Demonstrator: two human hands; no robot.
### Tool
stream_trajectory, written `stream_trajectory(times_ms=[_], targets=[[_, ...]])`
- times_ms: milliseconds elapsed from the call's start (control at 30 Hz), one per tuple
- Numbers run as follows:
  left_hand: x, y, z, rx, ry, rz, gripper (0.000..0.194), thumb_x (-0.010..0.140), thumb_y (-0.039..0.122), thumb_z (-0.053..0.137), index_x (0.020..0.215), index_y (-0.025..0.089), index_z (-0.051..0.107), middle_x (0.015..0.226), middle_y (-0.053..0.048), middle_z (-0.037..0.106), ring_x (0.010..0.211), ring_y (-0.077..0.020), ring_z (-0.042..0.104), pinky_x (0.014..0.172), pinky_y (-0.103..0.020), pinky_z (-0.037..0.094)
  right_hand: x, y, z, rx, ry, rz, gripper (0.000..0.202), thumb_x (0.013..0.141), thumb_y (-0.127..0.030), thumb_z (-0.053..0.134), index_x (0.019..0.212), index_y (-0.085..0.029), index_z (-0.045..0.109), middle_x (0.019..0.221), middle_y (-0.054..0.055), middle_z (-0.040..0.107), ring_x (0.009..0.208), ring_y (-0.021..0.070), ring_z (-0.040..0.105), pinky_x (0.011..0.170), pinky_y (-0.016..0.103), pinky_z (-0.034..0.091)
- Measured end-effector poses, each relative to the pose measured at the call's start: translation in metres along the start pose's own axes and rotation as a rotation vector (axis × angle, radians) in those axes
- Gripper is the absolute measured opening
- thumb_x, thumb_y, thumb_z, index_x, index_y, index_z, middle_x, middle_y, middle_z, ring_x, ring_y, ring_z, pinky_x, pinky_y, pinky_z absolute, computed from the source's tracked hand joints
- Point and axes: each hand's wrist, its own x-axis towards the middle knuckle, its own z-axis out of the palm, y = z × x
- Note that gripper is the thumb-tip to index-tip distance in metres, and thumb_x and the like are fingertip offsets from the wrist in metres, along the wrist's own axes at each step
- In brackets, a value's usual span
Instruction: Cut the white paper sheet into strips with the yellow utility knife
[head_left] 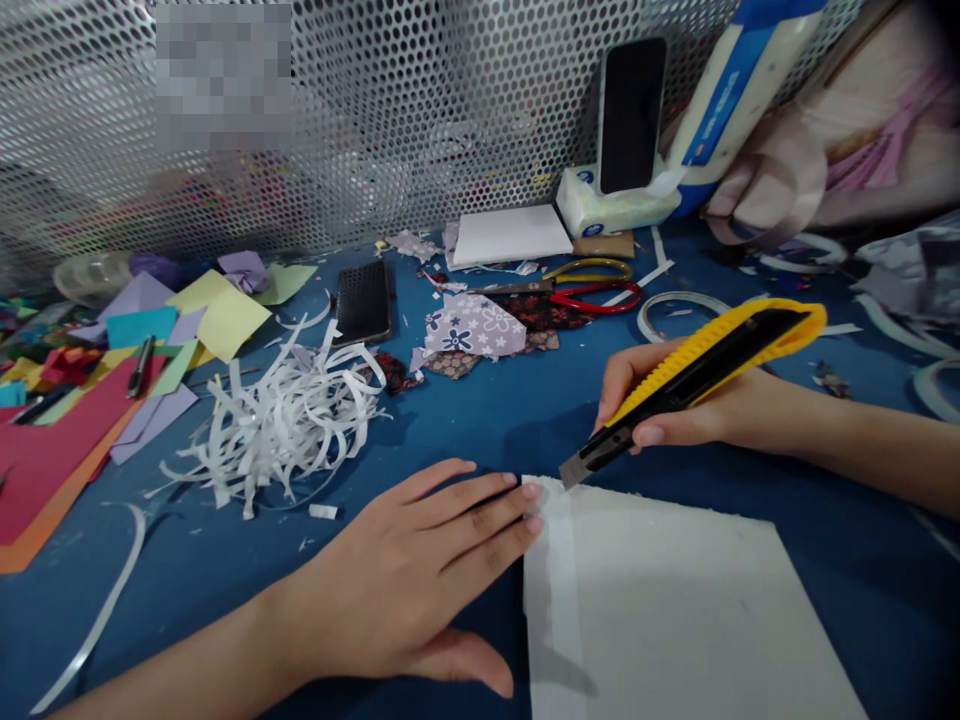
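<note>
White board met the left hand's spread fingers, eight o'clock from the right hand's pinched cutter, whose blade, seemingly touching, could nick them if overpressed.

We count two hands, one yellow cutter, one large white panel, two phones and one tangled heap of white strips.
</note>
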Motion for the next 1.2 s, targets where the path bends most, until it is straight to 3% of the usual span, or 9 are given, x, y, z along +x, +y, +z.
stream_trajectory(times_ms=[500,800,1200], targets=[[0.000,0.000,0.001,0.012,0.004,0.000,0.067,0.107,0.063,0.034,0.143,0.010,0.054,0.151,-0.007,0.056,0.143,-0.0225,0.049,0.129,-0.036,0.011,0.000,-0.001,0.000,-0.014,-0.047,-0.001,0.024,0.077,-0.037,0.086,0.090,-0.021,0.074,0.086,0.002,0.077,0.074,0.0146,0.070,0.064,0.022,0.054],[-0.001,-0.001,0.001,-0.003,0.001,0.003,0.068,0.107,0.063,0.035,0.145,0.010,0.052,0.153,-0.009,0.054,0.144,-0.0232,0.048,0.129,-0.038,0.015,-0.003,-0.008,0.010,-0.024,0.080,0.060,0.025,0.073,-0.040,0.089,0.084,-0.023,0.075,0.082,0.002,0.077,0.073,0.0168,0.070,0.066,0.024,0.055],[-0.001,-0.001,0.001,-0.010,-0.010,-0.003,0.066,0.107,0.062,0.035,0.144,0.010,0.052,0.154,-0.008,0.053,0.144,-0.0232,0.048,0.129,-0.038,0.015,-0.003,-0.004,0.012,-0.009,0.032,0.047,0.025,0.073,-0.040,0.088,0.086,-0.022,0.075,0.083,0.002,0.077,0.074,0.0162,0.070,0.065,0.023,0.054]])
